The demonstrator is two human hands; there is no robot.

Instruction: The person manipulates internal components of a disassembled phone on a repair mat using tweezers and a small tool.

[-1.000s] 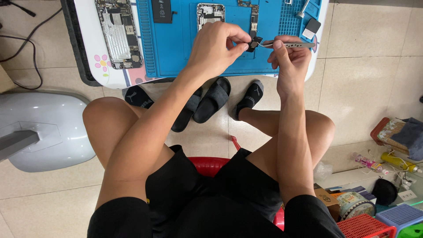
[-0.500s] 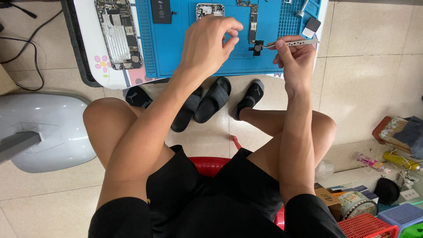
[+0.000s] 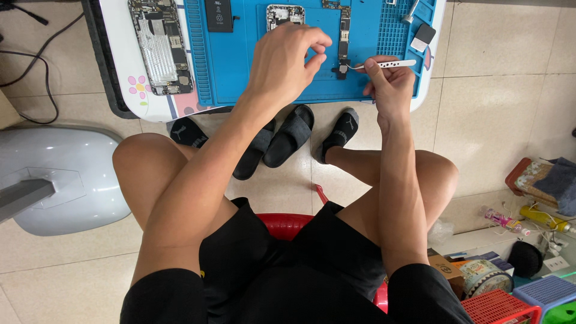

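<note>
My left hand (image 3: 282,63) hovers over the blue repair mat (image 3: 240,75), fingers loosely curled and apart, holding nothing. Just right of its fingertips a narrow dark circuit board (image 3: 343,36) lies on the mat. My right hand (image 3: 390,87) grips silver tweezers (image 3: 387,63) that point left, their tip at the lower end of that board. An opened phone body (image 3: 161,45) lies on the white table's left part. A black battery (image 3: 219,13) and a small phone back piece (image 3: 285,13) rest at the mat's far edge.
The small white table (image 3: 138,102) stands before my knees, with black slippers (image 3: 288,135) under it. A grey rounded device (image 3: 54,180) sits on the floor at left. Boxes, baskets and bottles (image 3: 528,219) crowd the floor at right. I sit on a red stool (image 3: 285,225).
My left hand has let go of the small board end it pinched near the tweezers and drawn back left. The right hand with the tweezers has stayed almost still.
</note>
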